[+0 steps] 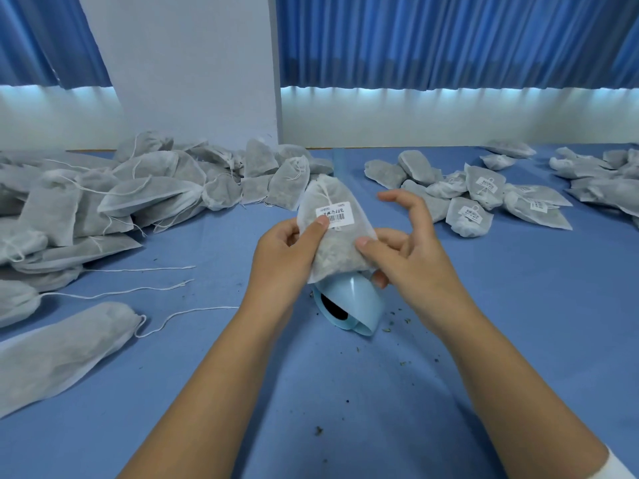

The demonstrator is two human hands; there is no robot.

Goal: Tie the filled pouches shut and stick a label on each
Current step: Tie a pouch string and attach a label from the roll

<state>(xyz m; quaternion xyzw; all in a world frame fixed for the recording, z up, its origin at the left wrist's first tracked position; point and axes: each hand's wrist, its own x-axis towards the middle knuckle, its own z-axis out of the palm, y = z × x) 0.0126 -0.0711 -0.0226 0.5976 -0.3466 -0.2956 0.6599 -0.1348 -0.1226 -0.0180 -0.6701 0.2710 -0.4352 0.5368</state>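
Fingers of the left hand [287, 254] are curled round the lower left side of a filled pouch [333, 254]. The thumb [321, 223] is pressed flat on the front, right at the edge of the white label [334, 213]. On my feed that reads as a firm hold. The right hand [406, 247] has the pouch's right edge pinched between its thumb and a finger whose tip shows under the bottom corner. Its other fingers are lifted off, spread and loosely bent in the air above.

The pouch is raised off the bench [345, 409] in the middle of my view. It is close to upright, with its gathered neck at the top, pointing away from me. The label carries a barcode and sits on the upper front, with the white drawstring [326, 195] running down onto it.

Directly below the pouch a pale blue plastic device [349, 302] lies on the bench, its top hidden by the pouch. Dark crumbs [397, 316] are scattered just beside it.

To the left I see a big heap of grey-white pouches [138, 191] with strings trailing across the blue bench. One long pouch [62, 350] lies nearest me. On the far right a smaller group of pouches [484, 195] shows white labels. Blue curtains [449, 39] hang behind the bench.
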